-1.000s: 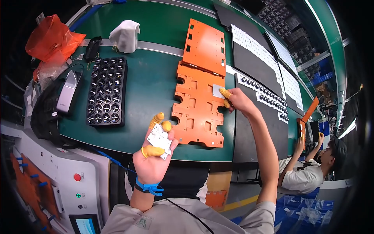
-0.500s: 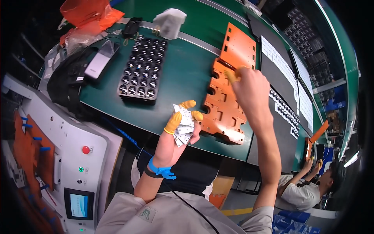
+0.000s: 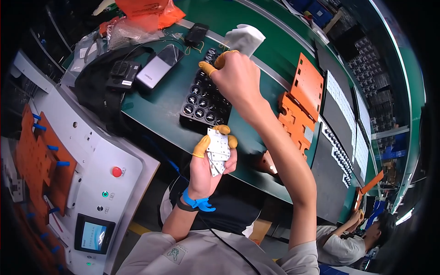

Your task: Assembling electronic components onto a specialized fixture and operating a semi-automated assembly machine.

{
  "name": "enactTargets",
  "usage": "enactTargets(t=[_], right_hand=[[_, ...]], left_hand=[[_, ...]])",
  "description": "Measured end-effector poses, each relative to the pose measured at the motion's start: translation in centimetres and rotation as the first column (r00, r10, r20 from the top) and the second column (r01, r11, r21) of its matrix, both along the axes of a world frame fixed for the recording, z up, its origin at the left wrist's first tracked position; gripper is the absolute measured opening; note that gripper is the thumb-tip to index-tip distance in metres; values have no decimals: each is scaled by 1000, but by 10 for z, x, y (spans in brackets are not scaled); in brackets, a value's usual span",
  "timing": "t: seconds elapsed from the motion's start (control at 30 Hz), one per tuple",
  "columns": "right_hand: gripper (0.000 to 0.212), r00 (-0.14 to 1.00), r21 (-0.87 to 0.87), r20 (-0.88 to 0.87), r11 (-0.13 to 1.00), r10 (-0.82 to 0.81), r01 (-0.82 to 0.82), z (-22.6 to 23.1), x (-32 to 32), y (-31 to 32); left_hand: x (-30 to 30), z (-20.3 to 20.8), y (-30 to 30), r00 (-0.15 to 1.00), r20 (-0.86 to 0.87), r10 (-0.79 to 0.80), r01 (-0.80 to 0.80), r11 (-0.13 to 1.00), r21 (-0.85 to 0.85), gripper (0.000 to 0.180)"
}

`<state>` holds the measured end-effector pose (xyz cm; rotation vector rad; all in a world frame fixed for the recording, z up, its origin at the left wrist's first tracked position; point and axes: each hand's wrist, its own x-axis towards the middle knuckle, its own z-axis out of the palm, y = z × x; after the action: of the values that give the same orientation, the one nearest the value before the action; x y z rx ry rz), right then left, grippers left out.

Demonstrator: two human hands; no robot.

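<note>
My left hand point(image 3: 201, 172), with yellow finger cots and a blue wrist strap, is closed around a fanned stack of small white plates with holes point(image 3: 218, 145). My right hand point(image 3: 238, 80) reaches across to a black tray point(image 3: 185, 121) holding rows of round, glossy black lens-like parts point(image 3: 200, 113). Its cotted fingertips curl down over the tray's far half. Whatever lies between those fingertips is hidden. To the right, partly behind my right forearm, lies an orange fixture point(image 3: 293, 121) with cut-outs and a raised flap point(image 3: 308, 87). One white plate point(image 3: 308, 134) sits on it.
A grey power bank point(image 3: 158, 71), black box point(image 3: 123, 75) and orange bag point(image 3: 153, 13) lie at the left. A white pouch point(image 3: 245, 39) stands behind the tray. A machine with a red button point(image 3: 116, 172) is near left. Another person point(image 3: 343, 245) works at far right.
My right hand has moved left from the orange fixture to the black tray. The whole view has shifted, so the table's things appear further right. My left hand still holds the plates.
</note>
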<state>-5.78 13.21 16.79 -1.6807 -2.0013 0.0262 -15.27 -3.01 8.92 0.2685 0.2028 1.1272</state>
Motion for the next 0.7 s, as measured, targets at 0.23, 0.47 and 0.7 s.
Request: enactTargets(t=[0.23,0.47,0.7], right_hand=[[30,987,-2,144,997,-73,74,-7,-5,17],[33,998,-44,-50,998,-40,38,10,-1,-8],[30,846,-152,-520,962,117,-227,37,40,-104]], left_hand=[[-8,4,4,997,37,-73,71,997,29,45],[-13,0,5,982,152,-111,108,994,31,48],[-2,-3,1,995,23,-96,96,995,-3,53]])
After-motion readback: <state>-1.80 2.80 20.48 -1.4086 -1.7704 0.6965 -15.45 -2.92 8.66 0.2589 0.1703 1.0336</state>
